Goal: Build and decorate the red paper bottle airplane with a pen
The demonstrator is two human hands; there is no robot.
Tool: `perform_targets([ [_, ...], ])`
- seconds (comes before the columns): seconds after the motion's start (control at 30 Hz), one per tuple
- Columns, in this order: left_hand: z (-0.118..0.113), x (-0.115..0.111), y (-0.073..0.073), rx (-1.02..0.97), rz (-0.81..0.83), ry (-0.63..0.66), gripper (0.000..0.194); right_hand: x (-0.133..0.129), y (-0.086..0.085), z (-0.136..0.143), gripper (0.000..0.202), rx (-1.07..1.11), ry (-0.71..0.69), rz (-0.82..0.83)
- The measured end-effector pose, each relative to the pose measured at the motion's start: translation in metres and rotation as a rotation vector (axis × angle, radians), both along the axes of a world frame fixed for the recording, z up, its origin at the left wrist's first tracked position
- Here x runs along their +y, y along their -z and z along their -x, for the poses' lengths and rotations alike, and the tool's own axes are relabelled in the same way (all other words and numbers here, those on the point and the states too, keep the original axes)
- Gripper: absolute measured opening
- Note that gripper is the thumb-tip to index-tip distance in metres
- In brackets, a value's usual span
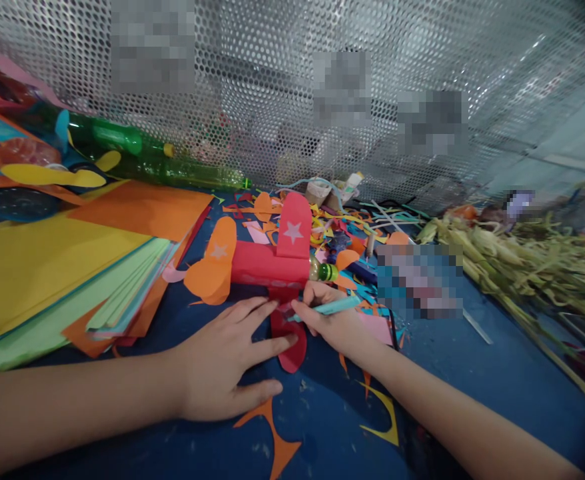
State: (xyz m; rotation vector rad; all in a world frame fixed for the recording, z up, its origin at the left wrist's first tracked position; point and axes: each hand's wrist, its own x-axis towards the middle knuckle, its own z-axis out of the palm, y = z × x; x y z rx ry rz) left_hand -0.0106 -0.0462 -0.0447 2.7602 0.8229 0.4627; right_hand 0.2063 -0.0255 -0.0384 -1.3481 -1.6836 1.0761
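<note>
A toy plane (267,264), made of a bottle wrapped in red paper, lies on the blue table in front of me. Its red wings point away from and toward me, and the far wing bears a pale star (293,232). Orange paper tail pieces (218,257) stand at its left end; the green-capped bottle neck (317,269) shows at the right. My left hand (237,357) lies flat with fingers spread, fingertips on the near wing (292,350). In a pinch, my right hand (328,318) holds a light-blue pen (337,305), its tip at that wing.
Coloured paper sheets (47,267) are stacked at left, behind them paper-trimmed bottle crafts (32,167) and green bottles (117,139). Paper scraps (267,217) litter the table beyond the plane. Dried husks (512,247) lie at right. A perforated metal screen (252,60) rises at the back.
</note>
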Motion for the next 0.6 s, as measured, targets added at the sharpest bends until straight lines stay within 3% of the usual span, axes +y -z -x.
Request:
perform_targets([
  [0.2, -0.0005, -0.0003, 0.0005, 0.0, 0.009, -0.007, 0.052, 0.0005, -0.0006, -0.002, 0.027, 0.025, 0.065, -0.011],
  [0.6, -0.0002, 0.0004, 0.0016, 0.009, -0.006, 0.003, 0.053, 0.0016, 0.0053, -0.0022, 0.026, 0.018, 0.004, 0.004],
])
